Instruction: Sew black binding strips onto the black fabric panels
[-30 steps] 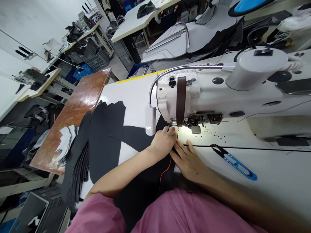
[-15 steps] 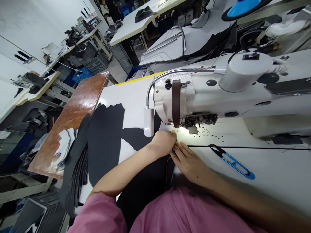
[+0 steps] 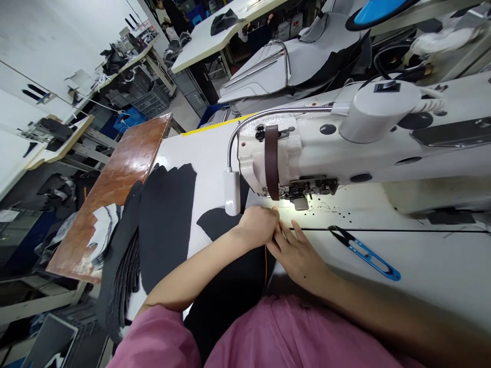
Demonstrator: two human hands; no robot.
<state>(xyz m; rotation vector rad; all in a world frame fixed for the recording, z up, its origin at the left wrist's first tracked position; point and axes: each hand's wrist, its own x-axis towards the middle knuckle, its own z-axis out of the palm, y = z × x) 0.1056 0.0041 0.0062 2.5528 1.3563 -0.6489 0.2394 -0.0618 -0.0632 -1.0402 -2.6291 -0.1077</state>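
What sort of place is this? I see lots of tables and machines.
Probably a sewing workshop or small factory. A heavy industrial sewing machine stands in front, with thread snips beside it, cut black fabric pieces lie nearby, and more work tables fill the room.

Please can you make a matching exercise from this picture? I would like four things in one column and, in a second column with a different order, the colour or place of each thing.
Things:
1. Thread snips
2. Sewing lamp
3. Wooden board
4. Left hand

Colour or place:
A. White, on a metal gooseneck
B. Glossy reddish brown, beside black fabric pieces
C. Just in front of the sewing machine head, next to the right hand
D. Blue and black, lying on the white tabletop

Right pairs: 1-D, 2-A, 3-B, 4-C
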